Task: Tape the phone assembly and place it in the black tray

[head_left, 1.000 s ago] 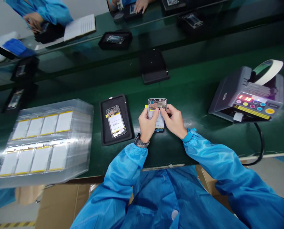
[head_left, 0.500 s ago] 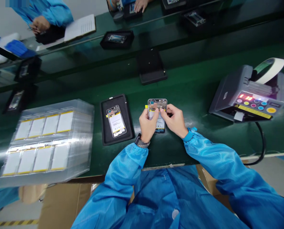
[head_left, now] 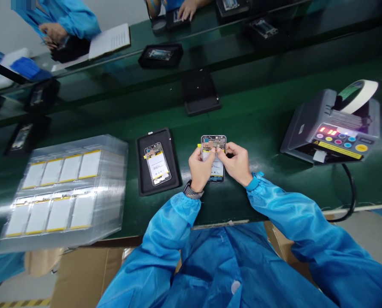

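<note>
An opened phone (head_left: 217, 170) with bare circuitry at its top and a white battery below lies between my two hands, over the bench. My left hand (head_left: 201, 167) grips its left edge, thumb pressed on the inside near the battery's top. From the other side my right hand (head_left: 237, 163) holds the right edge, its thumb meeting the left one at the same spot. What lies under the thumbs is hidden. A yellow tab sticks out at the phone's upper left. Left of my hands, a second opened phone (head_left: 158, 164) rests in a black tray (head_left: 174, 182).
Clear plastic trays of white batteries (head_left: 90, 164) are stacked at left. A grey tape dispenser (head_left: 306, 128) with a lit display stands at right, its cable hanging over the edge. Another black tray (head_left: 200, 92) lies ahead. Co-workers' hands (head_left: 54, 32) are across the bench.
The view has shifted slightly. Both hands keep their hold on the phone, thumbs pressed at nearly the same place; nothing has been let go.
</note>
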Tool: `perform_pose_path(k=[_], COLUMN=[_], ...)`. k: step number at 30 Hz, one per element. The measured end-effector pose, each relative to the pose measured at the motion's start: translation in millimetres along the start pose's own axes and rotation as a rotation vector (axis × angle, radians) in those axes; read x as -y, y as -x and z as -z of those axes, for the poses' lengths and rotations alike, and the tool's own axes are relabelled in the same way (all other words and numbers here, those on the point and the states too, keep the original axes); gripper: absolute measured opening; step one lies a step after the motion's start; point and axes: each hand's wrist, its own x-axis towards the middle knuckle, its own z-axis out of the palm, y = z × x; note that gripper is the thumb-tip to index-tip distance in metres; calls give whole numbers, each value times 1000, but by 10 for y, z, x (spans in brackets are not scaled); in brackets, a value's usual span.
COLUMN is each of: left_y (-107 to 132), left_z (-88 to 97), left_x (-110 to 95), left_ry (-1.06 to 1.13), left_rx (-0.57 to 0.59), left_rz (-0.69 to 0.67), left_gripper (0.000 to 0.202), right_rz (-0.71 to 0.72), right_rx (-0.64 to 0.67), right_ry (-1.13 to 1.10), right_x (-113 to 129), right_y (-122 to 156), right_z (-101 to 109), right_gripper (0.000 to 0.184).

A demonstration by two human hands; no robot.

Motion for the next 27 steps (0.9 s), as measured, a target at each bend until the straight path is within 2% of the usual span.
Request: perform_pose_path(k=[3,7,11,13,17,19,21,23,27], left_y=[-15,-21,-29,-47,-119,-165,-208,-241,-264], left_z=[17,45,52,56,95,127,155,171,164], left_x=[-18,-31,0,17,35,47,65,83,94], left_ry=[24,69,197,261,337,339,353,380,406], left_rx=[55,198,321,323,250,188,124,80,52], left_rz=[-8,-12,72,129,214,238,258,275,287], left_gripper=[31,36,47,51,59,61,61,60,57], right_rz=[1,-11,-66,-108,-100,-96,-95,-70,-50], right_rx=[10,-48,-6,11,-93,-113,-136,-259,-766], right_ry=[-7,7,-80,-140,-114,-78,-62,-31,55], right_x=[2,-15,-59,-72,-3,100,221,311,314], right_y=[-28,-87,-158,-196,-220,-139,40,286,684], right_z=[27,83,135,144,180,266,438,706,1378], right_gripper=[37,38,40,41,38,35,32,29,26])
